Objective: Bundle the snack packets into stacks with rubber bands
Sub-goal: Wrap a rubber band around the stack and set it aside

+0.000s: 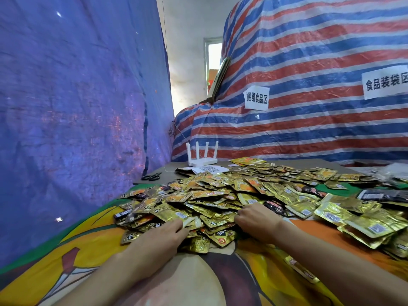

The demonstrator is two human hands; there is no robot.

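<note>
Early yet, L hand (162,236) rests flat on snack packets (220,194), R hand (254,219) curls in, grip unclear; next: square a stack.

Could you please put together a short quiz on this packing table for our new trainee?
1. True or false: the scissors lie to the left of the white router.
2. How many antennas stand on the router? A two, B four, C six.
3. Where are the left hand and the right hand?
Key: 1 true. 2 B. 3 Both are at the near edge of the pile of snack packets, touching it.
</note>
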